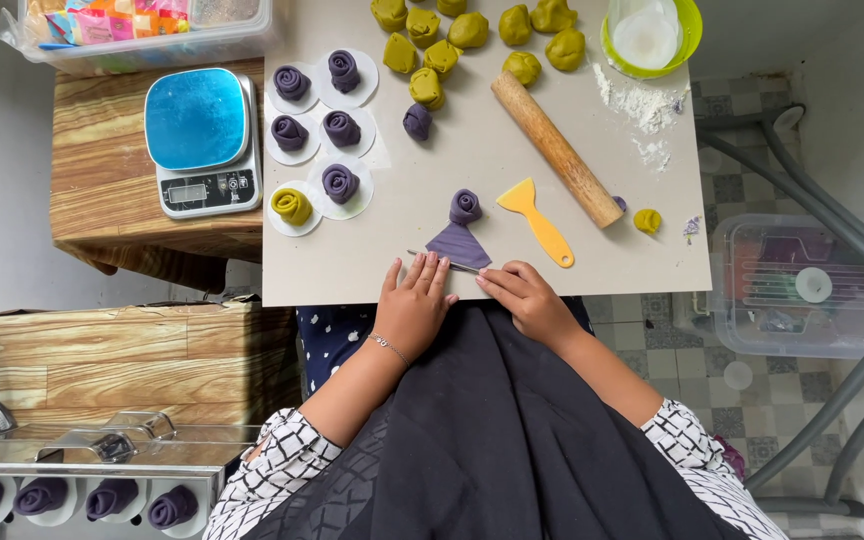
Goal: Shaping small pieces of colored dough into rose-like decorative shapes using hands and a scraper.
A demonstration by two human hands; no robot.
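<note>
A pale grey table [572,240] carried the work. At the far left, a clear plastic bin [142,45] held bright packets in pink, orange and blue; a second clear lidded box [802,290] sat on the tiled floor to the right. Just left of the table stood a kitchen scale [202,140] with a shiny blue platter and a small grey display at its near edge. A wooden rolling pin [557,150] lay slanted across the table, with olive-green dough balls [472,30] beyond it and a yellow plastic scraper [537,220] just beside it.

Purple dough rosettes [317,100] sat on round white papers along the table's left side. The piece in hand, a purple dough strip [459,235], lay near the front edge: its far end rolled into a small coil, its near end fanned flat into a triangle.

The left hand [414,305] rested flat, fingers loose and holding nothing, just below the dough. The right hand [524,295] had its grip pinched on a thin metal tool [444,262] lying along the dough's near edge.
</note>
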